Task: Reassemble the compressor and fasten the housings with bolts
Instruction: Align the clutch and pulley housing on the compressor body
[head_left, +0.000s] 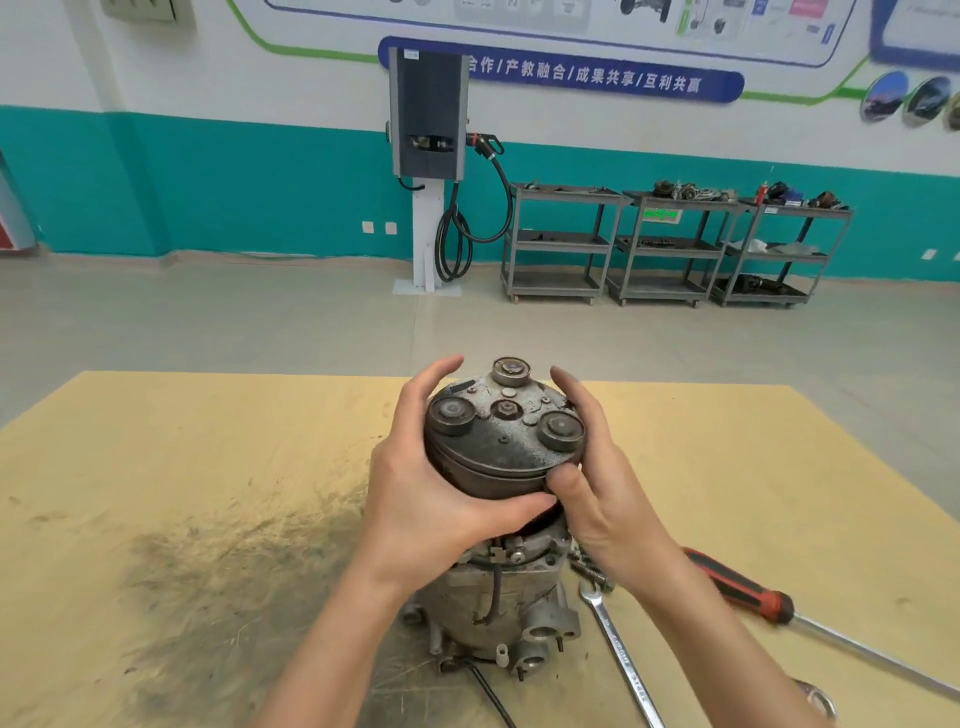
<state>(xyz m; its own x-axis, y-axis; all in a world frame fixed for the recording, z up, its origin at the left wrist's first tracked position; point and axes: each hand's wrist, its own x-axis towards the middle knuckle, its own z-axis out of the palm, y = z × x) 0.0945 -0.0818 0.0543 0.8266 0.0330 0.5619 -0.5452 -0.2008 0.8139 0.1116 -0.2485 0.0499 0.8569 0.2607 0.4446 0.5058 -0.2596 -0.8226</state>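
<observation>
A: Why is the pulley being gripped from both sides?

B: It is being steadied by the left hand, wrapped round its rim, and the right hand, curled on the opposite edge, probably so it is kept square on the compressor standing upright on the table.

A: And the tools?

B: The bolts, wrench and screwdriver are being kept within reach for fastening.

The grimy compressor stood upright near the worktop's near edge, its round, dark pulley end uppermost; bolts lay just beside it.
</observation>
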